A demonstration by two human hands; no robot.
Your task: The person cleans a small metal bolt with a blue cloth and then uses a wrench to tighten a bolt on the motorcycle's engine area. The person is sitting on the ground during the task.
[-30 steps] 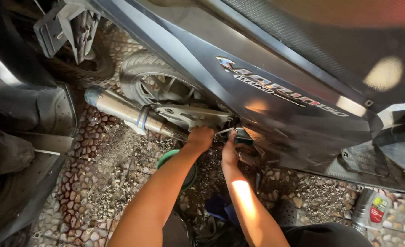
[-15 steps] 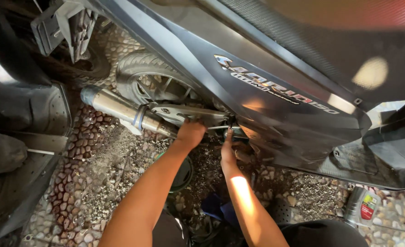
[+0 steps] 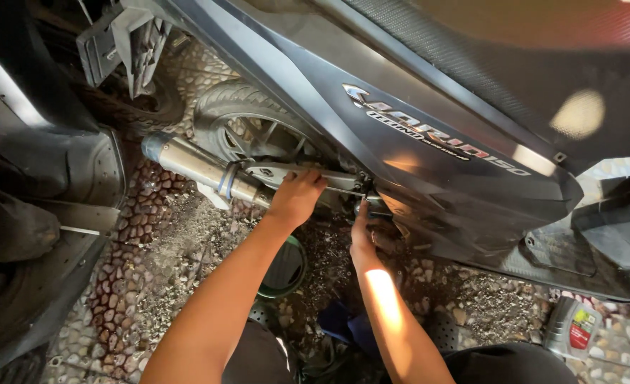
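Hands of mine are both up under the side of the scooter (image 3: 429, 149), reaching in beneath its grey body panel just ahead of the rear wheel (image 3: 247, 131). My left hand (image 3: 297, 195) lies curled over the metal arm (image 3: 286, 173) that runs from the wheel hub toward the engine, fingers bent around its upper edge and the thumb side down, so it has a loose hold on that arm. My right hand (image 3: 363, 231) is just beside it, reaching up to a small dark fitting (image 3: 372, 206) tucked under the panel's lower edge; its fingers are closed about something there, but the shadow hides what, and I cannot tell whether it is a tool or the part itself. The silver exhaust pipe (image 3: 198, 165) sticks out to the left of my left hand, near it but not touching. On the pebbled ground (image 3: 144, 249) below my left forearm sits a green round pan (image 3: 283, 269). A grey oil bottle (image 3: 571, 327) with a red label stands well apart, off to the right by my knee.
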